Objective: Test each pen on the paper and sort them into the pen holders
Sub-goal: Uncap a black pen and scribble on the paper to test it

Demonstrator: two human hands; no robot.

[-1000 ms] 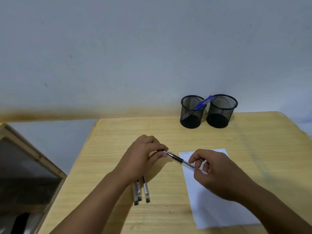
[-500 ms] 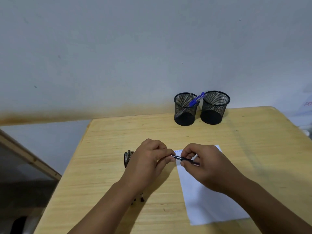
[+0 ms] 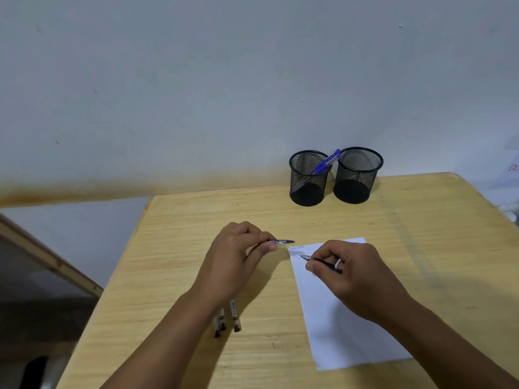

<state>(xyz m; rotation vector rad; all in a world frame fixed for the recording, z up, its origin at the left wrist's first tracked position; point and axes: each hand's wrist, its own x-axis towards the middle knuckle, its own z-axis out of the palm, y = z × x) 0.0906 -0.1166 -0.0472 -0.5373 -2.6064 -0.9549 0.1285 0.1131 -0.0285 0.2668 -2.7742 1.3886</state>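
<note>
My right hand (image 3: 351,273) grips an uncapped dark pen (image 3: 317,261), its tip over the top left corner of the white paper (image 3: 342,327), just below small scribbles (image 3: 297,248). My left hand (image 3: 238,256) pinches the pen's black cap (image 3: 281,242) just left of the paper. Several more pens (image 3: 228,318) lie on the table, partly hidden under my left forearm. Two black mesh pen holders stand at the back: the left holder (image 3: 308,178) has a blue pen (image 3: 327,161) leaning in it, the right holder (image 3: 357,175) looks empty.
The wooden table (image 3: 174,265) ends at a left edge, with a wood-framed panel (image 3: 42,256) beyond it. A grey wall rises close behind the holders. A white object (image 3: 511,175) shows at the far right edge.
The two hands have pulled apart: the cap came off in my left hand, and my right hand brought the pen tip down over the paper's top corner.
</note>
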